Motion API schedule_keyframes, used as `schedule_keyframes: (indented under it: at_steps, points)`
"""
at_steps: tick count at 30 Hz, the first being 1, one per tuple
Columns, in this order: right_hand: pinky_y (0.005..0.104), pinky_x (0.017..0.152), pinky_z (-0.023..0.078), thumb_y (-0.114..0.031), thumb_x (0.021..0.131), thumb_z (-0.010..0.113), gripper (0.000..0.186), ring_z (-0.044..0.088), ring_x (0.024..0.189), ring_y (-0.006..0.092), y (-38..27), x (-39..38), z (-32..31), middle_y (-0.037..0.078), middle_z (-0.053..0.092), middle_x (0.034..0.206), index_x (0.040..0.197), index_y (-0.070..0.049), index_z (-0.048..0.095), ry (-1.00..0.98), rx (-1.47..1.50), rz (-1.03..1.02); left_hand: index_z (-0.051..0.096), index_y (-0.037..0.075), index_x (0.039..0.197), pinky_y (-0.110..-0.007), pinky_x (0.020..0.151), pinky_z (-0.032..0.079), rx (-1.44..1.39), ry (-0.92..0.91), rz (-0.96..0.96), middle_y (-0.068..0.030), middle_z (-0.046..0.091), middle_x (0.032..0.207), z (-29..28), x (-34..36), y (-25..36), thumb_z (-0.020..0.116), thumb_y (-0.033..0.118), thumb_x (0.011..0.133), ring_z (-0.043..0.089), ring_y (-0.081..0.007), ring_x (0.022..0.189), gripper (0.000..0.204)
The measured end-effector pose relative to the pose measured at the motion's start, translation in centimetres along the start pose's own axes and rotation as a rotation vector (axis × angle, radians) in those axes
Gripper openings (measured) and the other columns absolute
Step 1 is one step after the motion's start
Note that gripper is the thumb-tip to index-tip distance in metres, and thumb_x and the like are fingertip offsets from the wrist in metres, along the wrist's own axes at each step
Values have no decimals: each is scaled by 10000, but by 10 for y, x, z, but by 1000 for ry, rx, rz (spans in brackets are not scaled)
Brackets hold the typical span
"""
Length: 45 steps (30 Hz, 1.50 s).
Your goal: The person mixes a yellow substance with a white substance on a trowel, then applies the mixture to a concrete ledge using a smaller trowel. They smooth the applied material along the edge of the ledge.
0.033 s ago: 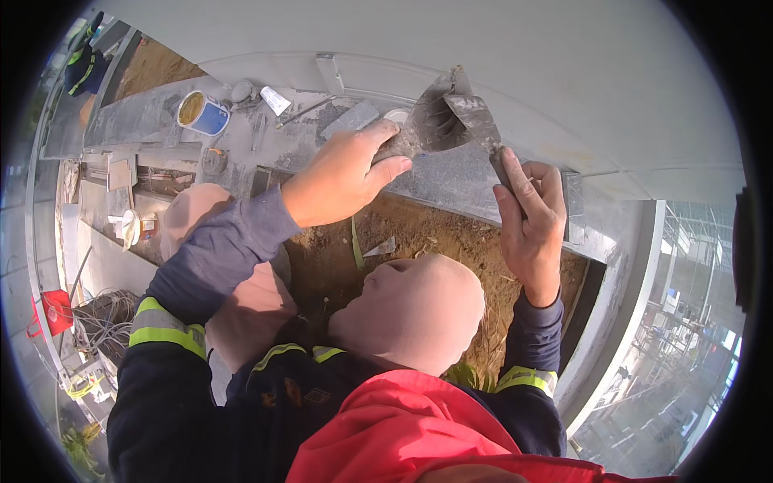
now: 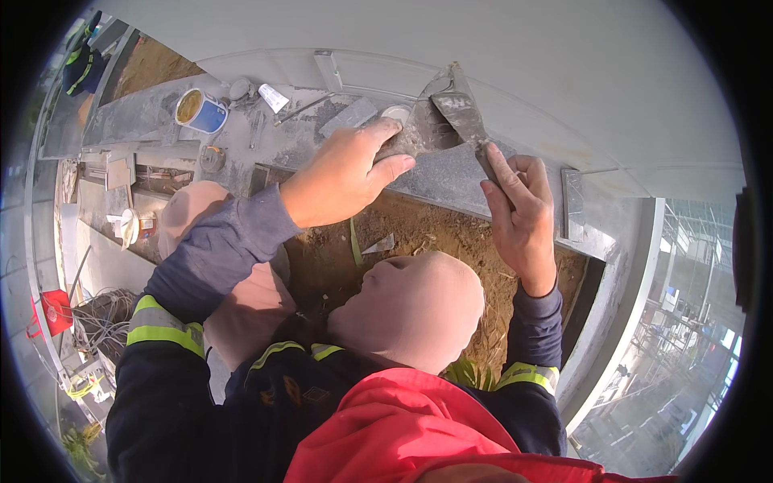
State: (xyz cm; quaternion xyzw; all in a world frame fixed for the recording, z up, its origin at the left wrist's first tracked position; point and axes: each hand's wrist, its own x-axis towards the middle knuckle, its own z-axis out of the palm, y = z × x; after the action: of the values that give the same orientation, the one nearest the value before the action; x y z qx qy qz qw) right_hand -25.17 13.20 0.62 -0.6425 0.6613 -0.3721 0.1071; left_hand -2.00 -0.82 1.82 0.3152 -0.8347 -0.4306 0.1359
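Observation:
My left hand [image 2: 342,173] is closed round the grip end of a wide putty knife [image 2: 425,127], its blade smeared with grey paste and tilted up toward the wall. My right hand [image 2: 523,213] pinches the handle of a narrower putty knife [image 2: 460,113], index finger laid along it. The narrower blade lies across the wide one, seemingly touching it. Both tools are held above the grey ledge [image 2: 451,179] at the wall's foot. My fingers hide most of the left tool's handle.
A pale wall [image 2: 531,56] rises ahead. On the ledge stand a blue-and-white bucket [image 2: 212,117], a white tube [image 2: 274,98] and a grey slab [image 2: 348,117]. Bare soil [image 2: 407,221] lies below, near my knees. Tangled cables [image 2: 105,314] and a red bag [image 2: 55,312] are at left; another person [image 2: 84,71] is far left.
My right hand has shifted a little left and up, sliding the narrower blade further over the wide one. My left hand is almost unmoved.

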Motion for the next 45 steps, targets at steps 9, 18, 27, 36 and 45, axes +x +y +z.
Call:
schedule_keyframes:
  at_steps: [9, 18, 27, 36, 45]
  points:
    - [329, 584, 461, 14, 844, 753, 509, 509, 644, 173, 7, -7, -6, 96, 563, 969, 1337, -89, 677, -43, 56, -35, 576, -153, 1236, -406, 852, 531, 161, -5, -2, -355, 661, 1095, 7, -3, -14, 665, 279, 977, 675, -467, 1014, 511]
    - [312, 594, 464, 30, 846, 745, 497, 529, 677, 161, 12, 1, -4, 103, 566, 989, 1330, -66, 678, 1, -9, -67, 540, -167, 1301, -388, 794, 556, -55, -101, -177, -300, 709, 1032, -2, 5, 8, 648, 278, 989, 725, -375, 885, 554]
    - [325, 595, 462, -13, 868, 743, 446, 536, 663, 173, 12, 1, 2, 108, 573, 989, 1306, -82, 698, 8, 82, -40, 463, -162, 1404, -271, 484, 457, -148, -105, -136, -91, 632, 796, 6, -1, -14, 641, 265, 1001, 523, -92, 541, 614]
    - [290, 765, 511, -153, 972, 683, 342, 632, 873, 163, 32, 6, -21, 76, 678, 1081, 1306, -79, 692, 35, 206, -24, 478, -108, 1438, -253, 550, 482, -376, -272, -270, -62, 654, 860, -23, 10, -14, 599, 318, 1030, 587, -94, 633, 602]
    - [271, 905, 490, -181, 979, 677, 365, 618, 1020, 166, 67, 20, -18, 73, 670, 1176, 1329, -78, 673, -39, 293, -38, 690, -37, 1030, -248, 518, 467, -490, -368, -192, -54, 677, 795, -34, 15, -8, 624, 388, 1022, 590, -93, 576, 430]
